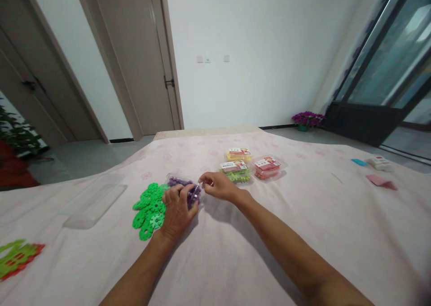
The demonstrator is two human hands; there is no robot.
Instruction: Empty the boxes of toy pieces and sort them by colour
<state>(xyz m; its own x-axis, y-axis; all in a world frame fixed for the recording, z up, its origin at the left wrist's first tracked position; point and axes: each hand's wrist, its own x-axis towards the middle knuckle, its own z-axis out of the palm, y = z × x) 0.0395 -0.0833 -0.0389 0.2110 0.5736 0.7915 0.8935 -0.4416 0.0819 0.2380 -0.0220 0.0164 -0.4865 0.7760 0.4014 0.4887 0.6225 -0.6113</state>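
Note:
A small clear plastic box of purple pieces lies on the pink bedspread. My left hand rests over its near end, fingers curled round the box. My right hand pinches the box's right edge between thumb and fingertips. A flat cluster of green snowflake-shaped pieces lies just left of the box, partly under my left hand.
Three more clear boxes stand beyond my right hand: yellow, green and red pieces. A clear lid or tray lies at left, a green-and-red shape at far left. Small items sit at right.

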